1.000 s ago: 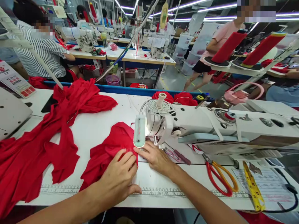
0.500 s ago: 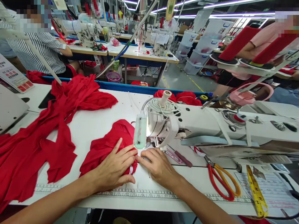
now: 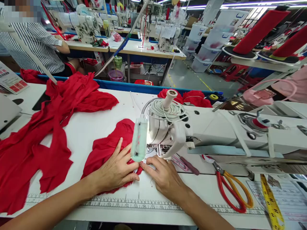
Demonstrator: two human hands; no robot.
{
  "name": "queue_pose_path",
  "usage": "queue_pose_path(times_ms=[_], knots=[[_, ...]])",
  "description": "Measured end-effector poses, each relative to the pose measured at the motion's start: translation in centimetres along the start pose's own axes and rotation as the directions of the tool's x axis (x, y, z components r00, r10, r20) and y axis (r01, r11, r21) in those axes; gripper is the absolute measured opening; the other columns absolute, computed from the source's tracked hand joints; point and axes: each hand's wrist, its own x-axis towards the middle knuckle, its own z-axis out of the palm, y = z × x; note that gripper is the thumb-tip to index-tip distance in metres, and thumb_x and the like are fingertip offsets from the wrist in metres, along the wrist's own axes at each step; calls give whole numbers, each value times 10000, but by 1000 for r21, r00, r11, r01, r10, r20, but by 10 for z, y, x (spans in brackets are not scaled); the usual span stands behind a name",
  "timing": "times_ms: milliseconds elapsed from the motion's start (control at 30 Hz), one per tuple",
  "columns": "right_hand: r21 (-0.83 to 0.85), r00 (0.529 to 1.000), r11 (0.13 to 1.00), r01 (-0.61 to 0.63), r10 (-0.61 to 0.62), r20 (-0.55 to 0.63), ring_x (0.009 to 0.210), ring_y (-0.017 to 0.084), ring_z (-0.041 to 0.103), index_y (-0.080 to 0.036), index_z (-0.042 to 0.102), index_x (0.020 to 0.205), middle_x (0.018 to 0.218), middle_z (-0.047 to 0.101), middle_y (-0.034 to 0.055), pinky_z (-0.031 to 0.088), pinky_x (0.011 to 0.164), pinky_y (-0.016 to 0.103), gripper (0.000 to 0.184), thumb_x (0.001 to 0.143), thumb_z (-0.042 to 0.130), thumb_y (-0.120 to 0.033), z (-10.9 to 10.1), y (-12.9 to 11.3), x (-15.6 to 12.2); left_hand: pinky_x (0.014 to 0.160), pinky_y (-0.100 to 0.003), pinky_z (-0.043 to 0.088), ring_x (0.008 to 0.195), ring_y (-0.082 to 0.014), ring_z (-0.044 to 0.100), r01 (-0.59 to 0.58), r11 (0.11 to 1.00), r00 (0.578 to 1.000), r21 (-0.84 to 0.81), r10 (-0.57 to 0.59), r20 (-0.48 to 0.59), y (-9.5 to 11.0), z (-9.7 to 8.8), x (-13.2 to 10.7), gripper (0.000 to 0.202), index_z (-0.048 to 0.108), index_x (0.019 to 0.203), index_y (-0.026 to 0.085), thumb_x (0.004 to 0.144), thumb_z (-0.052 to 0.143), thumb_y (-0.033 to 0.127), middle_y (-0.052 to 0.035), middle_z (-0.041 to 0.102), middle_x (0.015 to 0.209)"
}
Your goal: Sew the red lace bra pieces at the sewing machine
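Observation:
A piece of red fabric [image 3: 105, 150] lies on the white sewing table, its right edge beneath the needle area of a sewing machine [image 3: 165, 127]. My left hand [image 3: 118, 167] rests on the fabric, fingers spread and pressing down. Just right of it, my right hand [image 3: 161, 174] lies low beside the presser foot [image 3: 158, 150], its thumb tip at the fabric edge and its fingers apart, slightly bent. A pale green lamp [image 3: 139, 139] hides part of the fabric and the left fingertips. A bit of white shows at the fabric edge near the left thumb.
More red fabric [image 3: 55, 118] is heaped at left. Scissors [image 3: 231, 190], a dark-handled tool [image 3: 189, 165] and a yellow tape measure [image 3: 272, 204] lie at right. A printed ruler [image 3: 107, 204] runs along the front edge. Red thread cones [image 3: 261, 30] stand at upper right. A person in stripes [image 3: 40, 48] sits opposite.
The camera view has shifted slightly. Both hands stay close together at the presser foot, and the fabric edge under them lies a little differently. The person in pink at right is mostly out of view.

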Motion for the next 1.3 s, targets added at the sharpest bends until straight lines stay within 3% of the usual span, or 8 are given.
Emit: queue_pose_path(times_ms=[167, 333, 467, 700, 833, 967, 1200, 1300], knots=[[-40, 999, 999, -22, 21, -23, 739, 179, 529, -191, 618, 1249, 967, 676, 46, 367, 876, 349, 583, 787, 408, 96, -1, 1, 1, 1129, -670, 338, 1323, -387, 501, -13, 999, 999, 52, 16, -47, 3, -1, 4, 346, 685, 947, 197, 978, 534, 507, -120, 703, 1103], [-55, 999, 998, -25, 23, -35, 743, 187, 524, -172, 627, 1217, 971, 676, 52, 371, 861, 353, 574, 759, 409, 98, 0, 2, 0, 1124, -661, 340, 1215, -335, 584, 27, 1000, 999, 4, -27, -24, 5, -2, 9, 355, 653, 1120, 233, 960, 558, 535, -96, 684, 1206], [-89, 998, 994, -56, 54, -21, 829, 221, 540, -165, 655, 1162, 1007, 677, 68, 365, 759, 347, 604, 674, 423, 105, 3, 5, 1, 1109, -630, 359, 1103, -295, 608, 51, 997, 998, -61, -48, 48, 2, 1, 15, 299, 661, 1035, 220, 975, 558, 495, -76, 681, 1126], [-141, 995, 987, -80, 70, -74, 873, 230, 545, -150, 680, 1175, 1004, 680, 78, 392, 777, 371, 616, 691, 403, 112, 6, 12, 4, 1071, -647, 360, 1178, -346, 525, 45, 996, 999, -74, -47, -27, -8, 15, 21, 365, 687, 941, 197, 981, 530, 525, -97, 664, 1112], [-141, 996, 988, -61, 51, -71, 880, 234, 543, -131, 685, 1177, 1021, 685, 93, 408, 752, 375, 576, 720, 413, 91, 5, 10, 3, 1002, -540, 458, 1059, -291, 582, 31, 993, 999, -114, -33, -18, -6, 13, 19, 350, 666, 938, 188, 1004, 506, 492, -68, 670, 987], [-160, 995, 985, -67, 54, -81, 877, 246, 533, -116, 682, 1174, 985, 698, 92, 393, 777, 400, 543, 735, 425, 74, 4, 5, 1, 922, -463, 504, 1015, -273, 593, 70, 989, 997, -133, -65, 40, -2, 14, 15, 356, 648, 981, 175, 1015, 482, 488, -76, 666, 991], [-133, 991, 987, -89, 74, -114, 864, 227, 570, -114, 685, 1163, 969, 719, 72, 371, 794, 389, 553, 735, 409, 103, 4, 6, 4, 944, -511, 482, 903, -250, 609, 79, 989, 997, -129, -78, 17, -6, 18, 15, 457, 631, 865, 172, 1020, 419, 546, -61, 654, 884], [-125, 992, 988, -89, 77, -102, 867, 223, 581, -116, 685, 1183, 962, 719, 75, 380, 834, 397, 563, 742, 410, 102, 2, 6, 4, 1028, -564, 434, 970, -266, 615, 73, 988, 997, -138, -70, 23, -6, 15, 18, 412, 636, 898, 178, 1018, 443, 522, -65, 670, 931]])
